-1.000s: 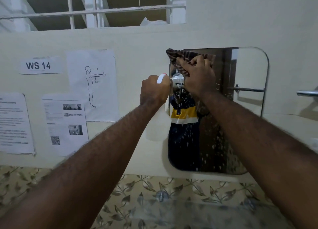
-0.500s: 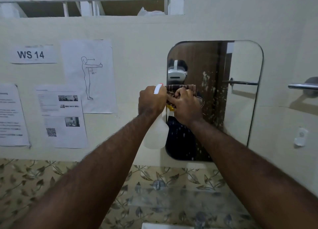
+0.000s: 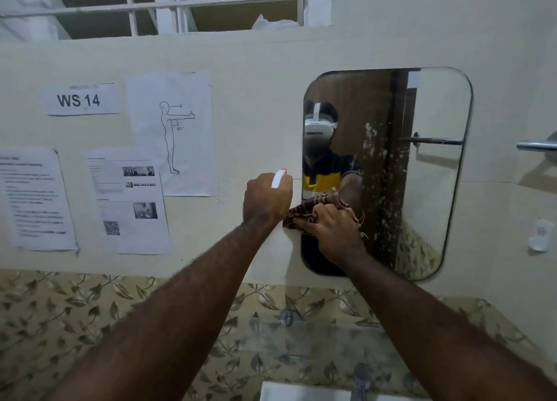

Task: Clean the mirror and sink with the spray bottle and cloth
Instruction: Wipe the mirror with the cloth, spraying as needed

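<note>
The right hand (image 3: pixel 331 227) has its fingers (image 3: pixel 304 226) closed on a brown striped cloth (image 3: pixel 313 207) and presses it on the lower left part of the mirror (image 3: pixel 428 189). White spots cover the glass to the right of these fingers. The left hand (image 3: pixel 266 198), just beside, has its fingers wrapped around the spray bottle (image 3: pixel 278 251); the white body hangs below them. The sink (image 3: pixel 301 393) is far below both hands.

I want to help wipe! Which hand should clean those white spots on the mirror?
Right hand: it holds the cloth on the mirror. Left hand grips the bottle.
</note>
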